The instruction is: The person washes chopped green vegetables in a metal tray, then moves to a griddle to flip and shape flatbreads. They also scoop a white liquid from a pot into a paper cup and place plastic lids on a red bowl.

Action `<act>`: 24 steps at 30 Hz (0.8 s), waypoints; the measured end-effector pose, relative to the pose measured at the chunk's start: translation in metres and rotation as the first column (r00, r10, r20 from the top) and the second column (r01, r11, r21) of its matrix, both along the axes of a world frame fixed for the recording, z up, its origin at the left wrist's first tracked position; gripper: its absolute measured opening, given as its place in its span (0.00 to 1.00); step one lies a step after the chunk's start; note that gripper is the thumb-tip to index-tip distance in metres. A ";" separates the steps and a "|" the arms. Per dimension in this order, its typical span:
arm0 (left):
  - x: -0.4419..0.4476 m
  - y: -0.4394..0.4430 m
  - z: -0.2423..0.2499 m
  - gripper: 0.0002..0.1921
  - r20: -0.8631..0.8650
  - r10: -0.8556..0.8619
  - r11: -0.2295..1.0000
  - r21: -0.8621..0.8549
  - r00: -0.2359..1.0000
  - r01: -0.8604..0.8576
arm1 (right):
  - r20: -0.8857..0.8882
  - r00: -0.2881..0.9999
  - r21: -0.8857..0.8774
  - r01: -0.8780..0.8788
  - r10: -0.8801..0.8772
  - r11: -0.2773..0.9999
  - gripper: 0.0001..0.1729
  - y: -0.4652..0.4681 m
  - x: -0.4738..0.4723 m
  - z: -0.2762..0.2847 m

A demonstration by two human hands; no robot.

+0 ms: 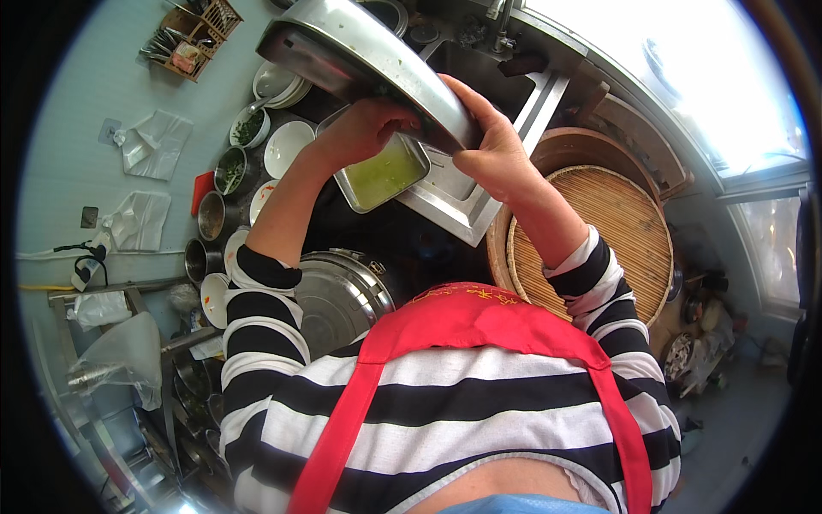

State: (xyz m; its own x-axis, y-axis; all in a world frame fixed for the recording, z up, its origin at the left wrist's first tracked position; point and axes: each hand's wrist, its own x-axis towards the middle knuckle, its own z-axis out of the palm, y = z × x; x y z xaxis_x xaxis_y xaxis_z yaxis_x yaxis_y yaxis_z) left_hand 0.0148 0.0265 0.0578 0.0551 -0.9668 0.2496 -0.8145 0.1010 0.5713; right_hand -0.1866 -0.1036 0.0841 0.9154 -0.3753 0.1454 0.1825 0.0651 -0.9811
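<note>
A large stainless steel basin or pan [385, 61] is raised and tilted in front of me, its rim towards the right. My right hand [491, 138] grips its near right edge, thumb on one side and fingers on the other. My left hand [369, 128] is at its lower side, with the fingers curled and partly hidden; I cannot tell how firmly it holds. Beneath the basin, a rectangular metal tray [385, 173] holds yellow-green liquid. It lies beside the metal edge of the sink [472, 221], partly hidden by my left hand and the basin.
White bowls [289, 149] and metal pots [215, 215] line the left side. A lidded steel pot [340, 302] stands near my left forearm. Right of the sink, a round bamboo-slat lid [594, 238] lies by a large brown tub [584, 144]. A faucet [504, 38] rises behind the sink.
</note>
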 end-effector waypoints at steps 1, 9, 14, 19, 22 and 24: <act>0.000 0.000 0.000 0.15 0.007 0.006 1.000 0.003 1.000 -0.006 | 0.007 1.000 -0.010 -0.002 0.002 1.000 0.51 0.000 0.000 0.000; -0.003 0.000 0.000 0.16 0.000 0.016 0.999 -0.029 1.000 -0.016 | 0.003 1.000 -0.011 -0.009 0.009 1.000 0.51 0.002 -0.001 0.002; -0.006 0.001 0.000 0.17 0.014 0.047 0.998 -0.039 0.999 -0.047 | 0.008 1.000 -0.013 -0.017 0.017 1.000 0.51 0.003 -0.003 0.002; -0.007 0.002 -0.001 0.18 0.015 0.063 0.998 -0.026 0.998 -0.063 | 0.013 1.000 -0.047 -0.007 0.008 0.999 0.50 0.003 -0.002 0.001; -0.007 0.002 -0.002 0.18 0.012 0.064 0.998 -0.027 0.998 -0.064 | 0.016 1.000 -0.050 -0.004 0.005 0.999 0.50 0.003 -0.002 0.000; -0.008 0.002 -0.003 0.19 0.019 0.065 0.997 -0.035 0.998 -0.064 | 0.008 1.000 -0.047 -0.004 0.004 0.999 0.50 0.003 -0.003 0.000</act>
